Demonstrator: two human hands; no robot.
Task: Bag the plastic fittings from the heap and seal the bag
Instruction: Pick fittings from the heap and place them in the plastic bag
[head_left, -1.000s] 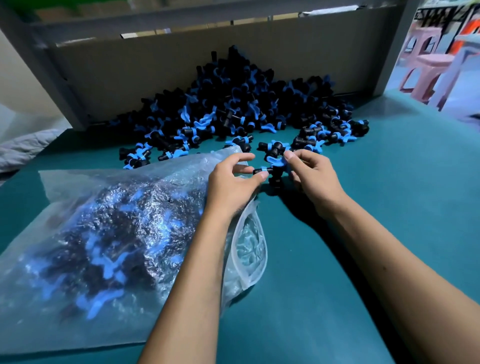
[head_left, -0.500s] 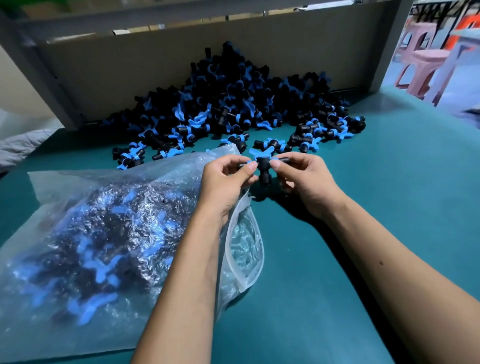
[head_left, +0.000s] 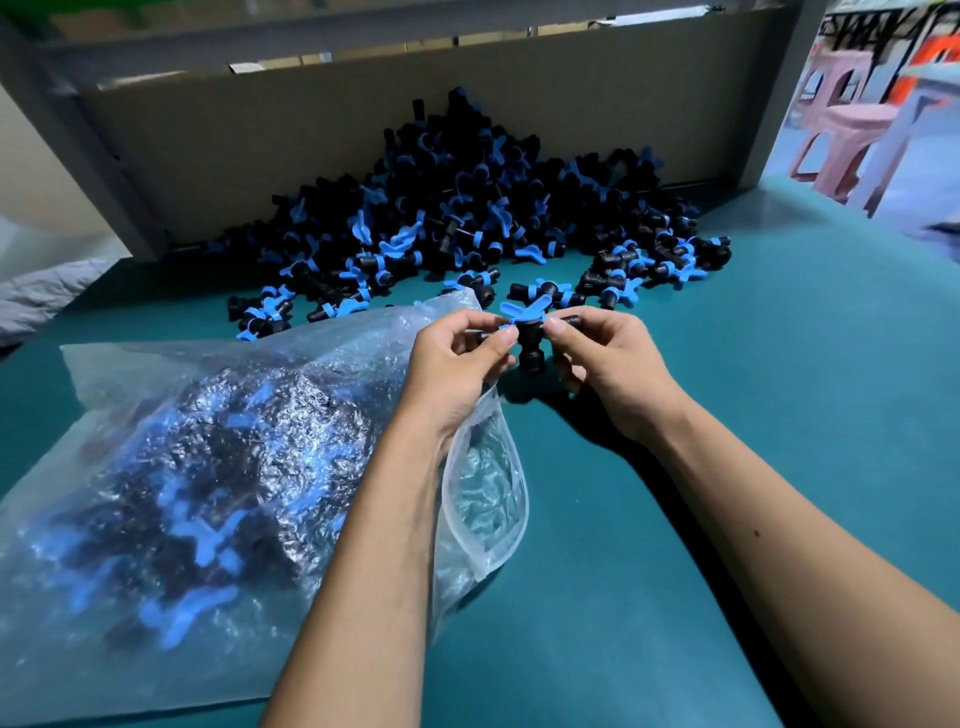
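Note:
A black tee-shaped fitting with a blue winged handle (head_left: 529, 343) hangs just above the table, held from both sides. My left hand (head_left: 457, 358) pinches its left arm and my right hand (head_left: 605, 358) pinches its right arm. A large heap of the same black and blue fittings (head_left: 467, 208) lies at the back against a cardboard wall. A clear bubble-lined zip bag (head_left: 218, 467), bulging with fittings, lies at the left. Its open mouth (head_left: 498, 488) gapes toward the right, under my left wrist.
The teal table (head_left: 753, 415) stretches to the right and front. A cardboard wall (head_left: 363, 130) in a grey frame closes the back. Pink plastic stools (head_left: 852, 135) stand beyond the table at the far right. Loose fittings (head_left: 654, 265) lie scattered at the heap's front edge.
Both hands lifted one fitting off the table near the heap and drew it toward me. They now hold it by its two arms beside the bag.

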